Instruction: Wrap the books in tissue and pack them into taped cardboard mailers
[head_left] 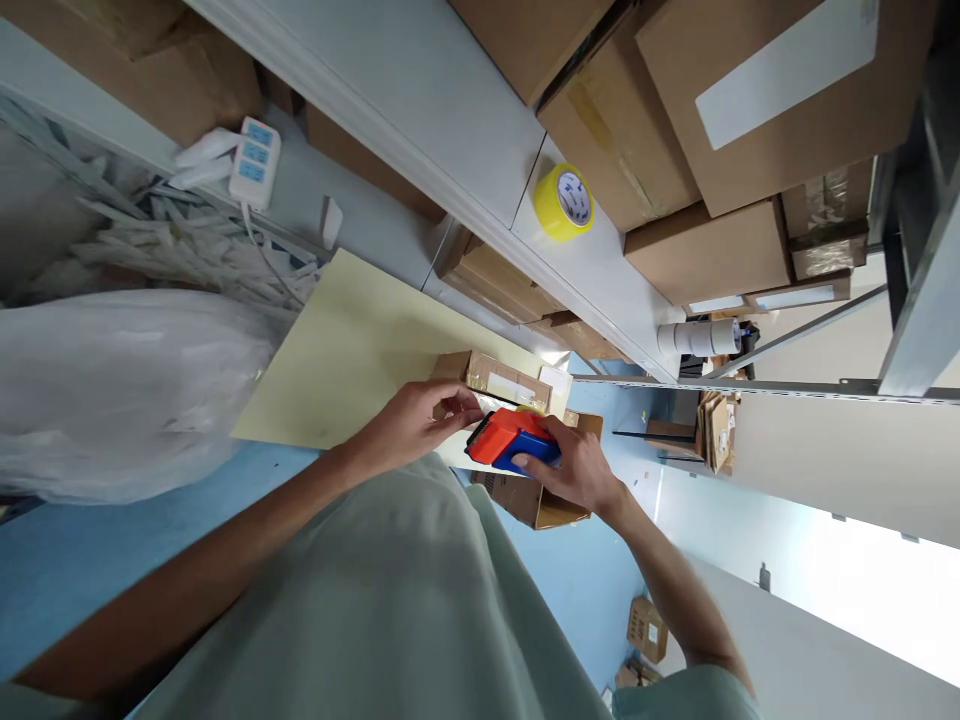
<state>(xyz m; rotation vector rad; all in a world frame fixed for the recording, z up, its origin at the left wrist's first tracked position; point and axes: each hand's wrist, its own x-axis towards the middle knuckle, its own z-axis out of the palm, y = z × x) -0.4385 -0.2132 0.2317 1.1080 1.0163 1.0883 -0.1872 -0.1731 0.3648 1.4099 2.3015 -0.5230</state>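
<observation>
My right hand [576, 462] is wrapped around a red-and-blue tape dispenser [510, 440], held in front of my body. A bit of yellow shows at the dispenser's upper edge. My left hand [433, 424] has its thumb and fingers pinched together close to the dispenser's front end. What lies between those fingertips is too small to make out. Just beyond both hands, a small taped cardboard box [480, 368] with a pale label sits on a cream-coloured board [360, 340]. The hands and dispenser hide part of this box.
An open cardboard box [562, 510] stands below the board's right end. A yellow tape roll [562, 203] and white label rolls [697, 338] rest on the grey shelf [420, 110], beside stacked cartons [705, 250]. Leftward are a white power strip [255, 165] and a large plastic bag [135, 390].
</observation>
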